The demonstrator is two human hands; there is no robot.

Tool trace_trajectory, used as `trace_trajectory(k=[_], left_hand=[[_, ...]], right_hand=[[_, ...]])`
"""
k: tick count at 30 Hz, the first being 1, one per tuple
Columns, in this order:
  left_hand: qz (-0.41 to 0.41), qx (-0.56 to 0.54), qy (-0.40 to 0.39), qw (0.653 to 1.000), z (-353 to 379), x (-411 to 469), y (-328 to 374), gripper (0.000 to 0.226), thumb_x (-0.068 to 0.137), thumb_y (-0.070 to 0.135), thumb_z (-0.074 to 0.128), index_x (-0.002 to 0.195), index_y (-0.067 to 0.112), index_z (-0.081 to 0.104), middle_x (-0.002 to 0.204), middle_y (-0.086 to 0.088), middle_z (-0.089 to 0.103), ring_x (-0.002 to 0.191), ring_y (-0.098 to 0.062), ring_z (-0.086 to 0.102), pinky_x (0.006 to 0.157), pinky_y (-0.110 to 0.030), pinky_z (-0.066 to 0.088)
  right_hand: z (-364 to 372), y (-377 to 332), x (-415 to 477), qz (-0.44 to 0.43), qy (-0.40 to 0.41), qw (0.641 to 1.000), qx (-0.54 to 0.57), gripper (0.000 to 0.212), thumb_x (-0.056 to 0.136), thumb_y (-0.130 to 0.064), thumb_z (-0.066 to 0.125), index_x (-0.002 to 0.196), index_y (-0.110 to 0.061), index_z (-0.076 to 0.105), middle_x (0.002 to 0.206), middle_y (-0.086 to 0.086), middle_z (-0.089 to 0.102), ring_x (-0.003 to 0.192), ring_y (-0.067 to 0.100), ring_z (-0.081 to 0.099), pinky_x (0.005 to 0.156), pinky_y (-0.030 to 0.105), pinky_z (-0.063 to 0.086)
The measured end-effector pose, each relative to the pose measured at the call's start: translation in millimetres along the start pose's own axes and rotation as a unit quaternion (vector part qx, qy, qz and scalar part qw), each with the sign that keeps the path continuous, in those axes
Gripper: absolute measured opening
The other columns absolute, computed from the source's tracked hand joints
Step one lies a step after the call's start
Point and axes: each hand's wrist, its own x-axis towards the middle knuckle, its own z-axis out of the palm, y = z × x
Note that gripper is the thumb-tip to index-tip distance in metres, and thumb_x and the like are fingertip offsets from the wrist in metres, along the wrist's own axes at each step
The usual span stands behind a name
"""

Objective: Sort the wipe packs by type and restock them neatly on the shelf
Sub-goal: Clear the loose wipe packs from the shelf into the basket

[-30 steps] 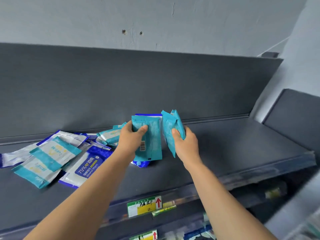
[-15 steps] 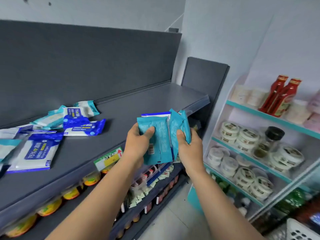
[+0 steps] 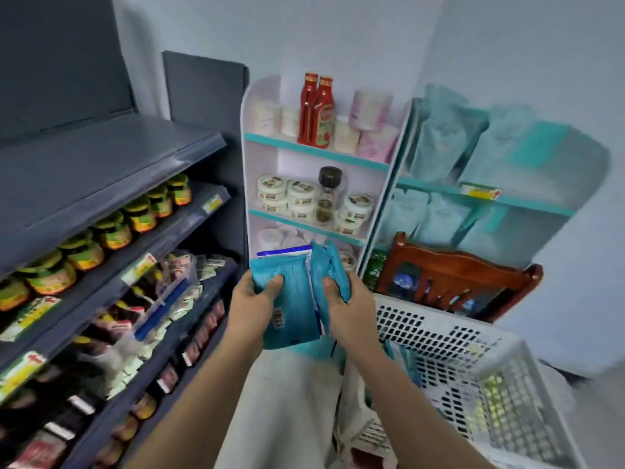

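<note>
Head view: you have swung right, off the top shelf [image 3: 101, 157]; the loose pile is out of frame now. Left hand [image 3: 252, 301] grips a teal pack [image 3: 294, 292], thumb across its face, with a blue-white pack [image 3: 284, 252] behind it. Right hand [image 3: 348, 308] is curled round more teal packs [image 3: 326, 265]. The bundles touch in mid-air, beside the basket [image 3: 422, 328]. Sorting looks paused; likely you are after more stock.

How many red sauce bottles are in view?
2, side by side on the white rack top shelf: left bottle, right bottle. Others may hide behind them.
</note>
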Motion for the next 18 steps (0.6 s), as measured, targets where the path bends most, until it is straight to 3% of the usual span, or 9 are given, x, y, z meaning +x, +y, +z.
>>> trace_trajectory(k=[3, 6, 9, 12, 18], left_hand=[[-0.027, 0.016, -0.024, 0.999, 48.8, -17.7, -40.1, 0.012, 0.092, 0.010, 0.060, 0.093, 0.021, 0.062, 0.097, -0.003, 0.070, 0.091, -0.026, 0.065, 0.089, -0.048, 0.052], [-0.064, 0.036, -0.045, 0.996, 88.9, -27.3, -73.2, 0.012, 0.091, 0.015, 0.062, 0.101, 0.022, 0.062, 0.106, -0.006, 0.069, 0.100, -0.030, 0.065, 0.091, -0.054, 0.051], [-0.094, 0.072, -0.061, 0.991, 121.0, -29.3, -98.1, 0.020, 0.092, 0.019, 0.061, 0.112, 0.020, 0.060, 0.113, -0.005, 0.066, 0.105, -0.029, 0.062, 0.093, -0.054, 0.049], [-0.098, 0.125, -0.085, 0.984, 150.6, -24.0, -120.7, 0.025, 0.093, 0.019, 0.060, 0.117, 0.018, 0.057, 0.114, -0.004, 0.063, 0.103, -0.025, 0.060, 0.091, -0.047, 0.051], [-0.096, 0.237, -0.157, 0.954, 195.3, 5.8, -171.6, 0.018, 0.095, 0.018, 0.056, 0.110, 0.025, 0.051, 0.097, 0.011, 0.056, 0.091, -0.009, 0.054, 0.069, -0.022, 0.041]], right_hand=[[-52.6, 41.0, -3.7, 0.027, 0.012, 0.999, -0.045, 0.014, 0.097, -0.030, 0.053, 0.102, -0.017, 0.059, 0.084, -0.007, 0.059, 0.080, 0.016, 0.057, 0.072, 0.032, 0.044], [-89.8, 77.3, -5.2, 0.069, 0.014, 0.995, -0.068, 0.012, 0.097, -0.029, 0.052, 0.100, -0.018, 0.057, 0.082, -0.009, 0.057, 0.078, 0.015, 0.056, 0.072, 0.035, 0.045], [-117.0, 109.1, -4.5, 0.105, 0.015, 0.991, -0.077, 0.010, 0.098, -0.028, 0.051, 0.100, -0.020, 0.056, 0.079, -0.009, 0.055, 0.071, 0.009, 0.052, 0.065, 0.029, 0.042], [-136.5, 139.0, 2.9, 0.144, 0.016, 0.985, -0.090, 0.012, 0.098, -0.027, 0.052, 0.100, -0.017, 0.058, 0.076, -0.003, 0.056, 0.065, 0.013, 0.051, 0.062, 0.032, 0.042], [-159.9, 205.3, 26.9, 0.222, -0.001, 0.963, -0.152, 0.019, 0.096, -0.027, 0.054, 0.106, -0.013, 0.059, 0.080, -0.001, 0.059, 0.068, 0.015, 0.054, 0.061, 0.029, 0.045]])
